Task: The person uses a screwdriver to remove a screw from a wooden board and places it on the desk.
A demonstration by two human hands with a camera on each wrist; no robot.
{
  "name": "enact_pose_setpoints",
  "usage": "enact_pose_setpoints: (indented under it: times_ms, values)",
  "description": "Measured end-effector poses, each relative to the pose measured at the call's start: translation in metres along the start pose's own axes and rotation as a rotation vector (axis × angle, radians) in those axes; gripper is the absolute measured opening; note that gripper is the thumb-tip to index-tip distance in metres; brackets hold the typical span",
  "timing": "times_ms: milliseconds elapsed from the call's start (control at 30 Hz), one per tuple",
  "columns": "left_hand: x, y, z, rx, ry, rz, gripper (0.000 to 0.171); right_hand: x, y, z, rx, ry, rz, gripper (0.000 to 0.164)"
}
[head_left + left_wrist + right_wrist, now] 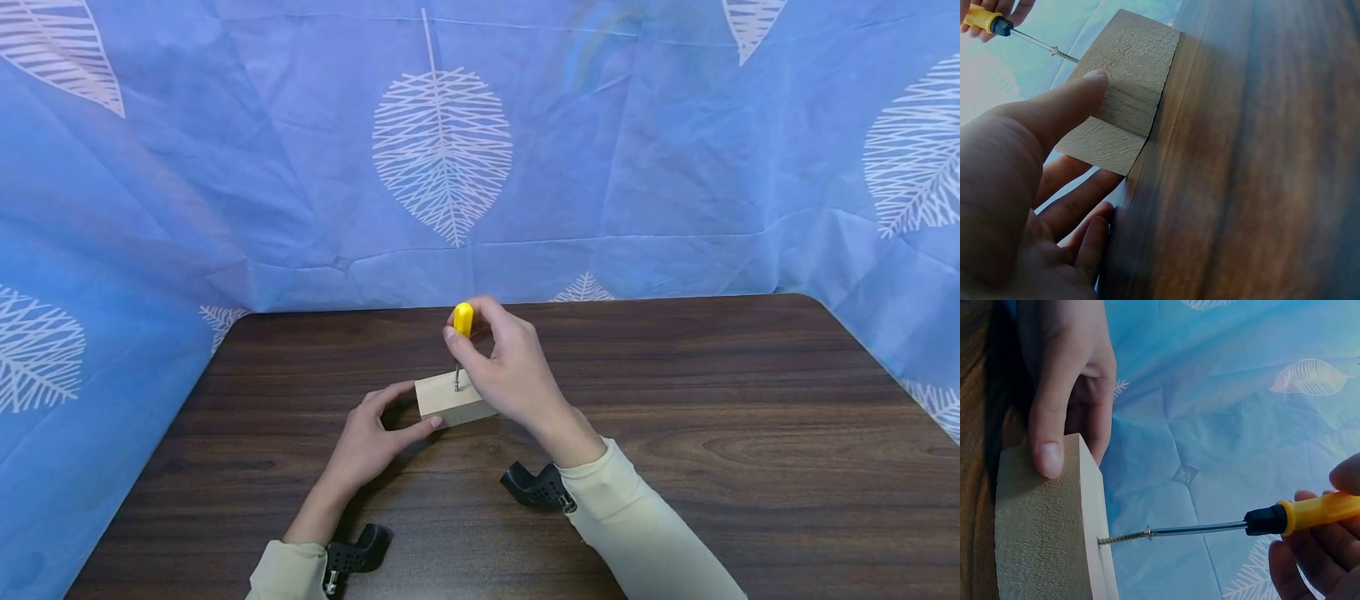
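A pale wooden block (pixel 442 392) lies on the dark wood table. My left hand (pixel 366 437) grips its left end, thumb on the near side and fingers on the far side. A screw (pixel 1124 538) stands in the block's top face, most of its thread showing above the wood. In my right hand (pixel 513 367) is a screwdriver (pixel 463 320) with a yellow handle, black collar and steel shaft. Its tip meets the screw head, as the right wrist view shows. Thumb and fingers pinch the handle (pixel 1319 513), which stands nearly upright over the block.
The table (pixel 712 400) has a dark wood grain and rounded far corners. Behind it hangs a blue cloth (pixel 300 150) with white leaf prints. Black wrist-worn devices show at the left wrist (pixel 360 550) and at the right wrist (pixel 534 485).
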State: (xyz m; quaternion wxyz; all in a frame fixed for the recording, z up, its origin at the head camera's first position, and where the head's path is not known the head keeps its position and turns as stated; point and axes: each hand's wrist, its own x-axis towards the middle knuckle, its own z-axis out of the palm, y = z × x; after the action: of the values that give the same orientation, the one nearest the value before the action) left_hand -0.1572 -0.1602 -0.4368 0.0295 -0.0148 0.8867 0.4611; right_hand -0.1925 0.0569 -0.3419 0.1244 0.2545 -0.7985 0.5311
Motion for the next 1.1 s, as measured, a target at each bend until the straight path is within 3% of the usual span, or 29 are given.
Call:
enact_pose_setpoints:
  times_ms: [467,700,900,1100]
  values:
    - [0.0005,-0.0007,0.0003,-0.008,-0.005,0.001,0.073,0.0009,-0.0009,-0.0019,-0.008,0.017,-0.040,0.016]
    - [0.0010,-0.0013,0.0010,-0.010,-0.005,-0.002,0.074,-0.0002,-0.0034,-0.0022,0.019,0.031,0.031,0.040]
    - [0.0010,-0.0007,0.0008,-0.008,-0.005,-0.002,0.074,-0.0003,-0.0025,-0.0025,0.006,0.027,0.010,0.025]
    - [0.0001,-0.0006,0.0007,-0.010,-0.003,-0.002,0.073,0.0001,-0.0030,-0.0017,0.011,0.021,-0.025,0.021]
